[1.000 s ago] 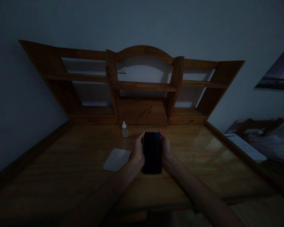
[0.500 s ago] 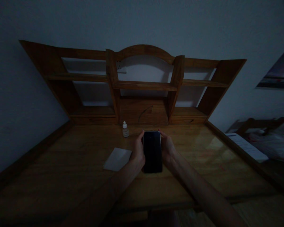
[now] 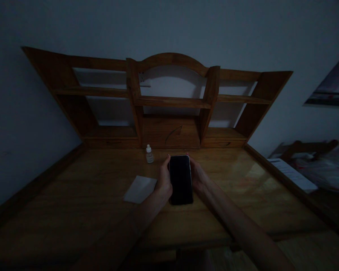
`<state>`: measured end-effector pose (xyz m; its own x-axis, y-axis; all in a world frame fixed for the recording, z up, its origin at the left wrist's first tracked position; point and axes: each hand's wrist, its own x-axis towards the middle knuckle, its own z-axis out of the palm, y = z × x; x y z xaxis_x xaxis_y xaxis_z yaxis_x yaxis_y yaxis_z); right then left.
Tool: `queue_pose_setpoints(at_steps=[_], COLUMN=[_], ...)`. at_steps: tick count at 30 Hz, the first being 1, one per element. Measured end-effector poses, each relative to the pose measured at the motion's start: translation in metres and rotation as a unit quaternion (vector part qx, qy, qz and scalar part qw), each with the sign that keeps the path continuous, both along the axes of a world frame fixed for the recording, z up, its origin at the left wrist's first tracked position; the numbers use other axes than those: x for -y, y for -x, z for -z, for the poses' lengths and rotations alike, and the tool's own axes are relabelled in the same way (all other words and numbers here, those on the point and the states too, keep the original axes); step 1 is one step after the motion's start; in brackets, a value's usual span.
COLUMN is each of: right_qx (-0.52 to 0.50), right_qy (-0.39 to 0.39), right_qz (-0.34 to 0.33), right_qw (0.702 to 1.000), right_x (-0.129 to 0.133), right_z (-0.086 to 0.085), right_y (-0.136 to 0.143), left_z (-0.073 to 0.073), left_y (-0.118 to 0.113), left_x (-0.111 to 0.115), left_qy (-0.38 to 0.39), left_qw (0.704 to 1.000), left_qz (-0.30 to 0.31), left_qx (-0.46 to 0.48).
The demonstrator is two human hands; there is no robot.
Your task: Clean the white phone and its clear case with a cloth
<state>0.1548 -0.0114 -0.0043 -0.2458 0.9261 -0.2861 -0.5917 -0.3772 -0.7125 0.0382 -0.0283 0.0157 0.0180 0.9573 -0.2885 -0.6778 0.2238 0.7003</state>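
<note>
A phone (image 3: 181, 180) with a dark screen is held upright between both hands above the wooden desk. My left hand (image 3: 165, 180) grips its left edge, fingers closed along the side. On the right edge, my right hand (image 3: 198, 176) is closed round the phone, its fingers partly hidden behind it. A pale folded cloth or paper (image 3: 140, 189) lies on the desk just left of my left wrist. Behind it stands a small clear bottle (image 3: 149, 154) with a white dropper cap.
A wooden hutch with shelves (image 3: 172, 101) rises along the back of the desk (image 3: 87, 195). Beyond the desk's raised right edge are printed papers (image 3: 292, 174), a wooden chair back (image 3: 307, 147) and clear plastic wrapping (image 3: 327, 171).
Both hands and the phone have shifted very slightly left and up, and the phone tilts a little more. The grip on it is unchanged.
</note>
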Motion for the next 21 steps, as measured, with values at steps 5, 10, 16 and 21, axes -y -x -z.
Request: queue_pose_setpoints(at_steps=[5, 10, 16, 21], right_qx=[0.019, 0.002, -0.001, 0.0], right_qy=[0.023, -0.003, -0.031, -0.03], right_qz=[0.05, 0.027, 0.013, 0.03], right_qw=[0.998, 1.0, 0.999, 0.999], right_x=[-0.001, -0.004, -0.009, -0.011], right_z=[0.002, 0.004, 0.006, 0.005], right_y=[0.003, 0.0, -0.004, 0.0], left_z=[0.006, 0.013, 0.003, -0.005], left_y=[-0.002, -0.002, 0.005, 0.014], left_x=[-0.004, -0.006, -0.01, -0.027], left_qy=[0.01, -0.034, -0.154, -0.379], left_qw=[1.0, 0.997, 0.972, 0.835], left_qz=[0.011, -0.007, 0.017, -0.012], left_qx=[0.001, -0.072, -0.176, -0.398])
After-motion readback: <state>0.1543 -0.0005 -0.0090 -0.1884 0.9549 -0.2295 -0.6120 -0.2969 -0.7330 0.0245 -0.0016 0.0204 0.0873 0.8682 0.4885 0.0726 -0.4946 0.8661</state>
